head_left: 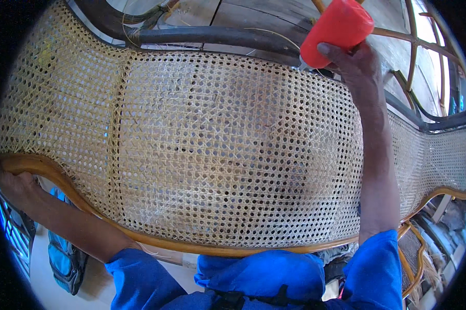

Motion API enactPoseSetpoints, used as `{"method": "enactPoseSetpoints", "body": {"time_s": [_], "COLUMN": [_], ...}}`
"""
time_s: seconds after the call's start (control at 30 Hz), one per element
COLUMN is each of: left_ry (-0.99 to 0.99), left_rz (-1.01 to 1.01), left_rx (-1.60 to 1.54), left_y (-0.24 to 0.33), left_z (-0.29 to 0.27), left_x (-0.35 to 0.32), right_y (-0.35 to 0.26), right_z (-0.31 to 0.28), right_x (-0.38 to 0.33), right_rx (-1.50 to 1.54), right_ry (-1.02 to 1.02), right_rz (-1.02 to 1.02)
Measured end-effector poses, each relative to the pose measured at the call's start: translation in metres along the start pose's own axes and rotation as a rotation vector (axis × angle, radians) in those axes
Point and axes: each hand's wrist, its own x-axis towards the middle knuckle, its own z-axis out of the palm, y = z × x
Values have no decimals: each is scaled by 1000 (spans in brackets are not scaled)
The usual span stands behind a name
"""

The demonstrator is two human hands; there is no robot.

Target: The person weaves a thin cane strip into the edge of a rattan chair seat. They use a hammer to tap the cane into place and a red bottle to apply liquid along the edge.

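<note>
A wide woven cane panel [233, 150] spans the view in front of me, with a honey-coloured wooden rail [73, 183] along its near edge. My right hand [359, 64] is wrapped round a red squeeze bottle [336, 31], tilted with its pale nozzle [303, 66] pointing down and left. The nozzle tip is at the panel's far edge, beside a dark frame bar; whether it touches cannot be made out. At the far left, my left hand [18, 186] grips the rail near its curved end, its fingers partly hidden.
Behind the panel runs a dark curved frame bar [212, 37]. Bent rattan poles [414, 46] stand at the back right. A black and teal bag [65, 263] lies on the pale floor at lower left. Another caned frame [411, 258] and loose fibres are at lower right.
</note>
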Motion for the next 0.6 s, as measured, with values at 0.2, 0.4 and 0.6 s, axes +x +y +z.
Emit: {"method": "enactPoseSetpoints", "body": {"time_s": [0.2,0.4,0.6], "left_ry": [1,3,-21], "left_rz": [7,9,27], "left_rx": [18,43,94], "left_y": [-5,-11,-23], "left_z": [-6,-11,-15], "left_x": [4,6,14], "right_y": [6,4,3], "right_z": [0,-3,4], "right_x": [6,12,22], "right_rx": [143,31,-213], "right_ry": [-13,-97,-125], "right_rz": [28,40,35]}}
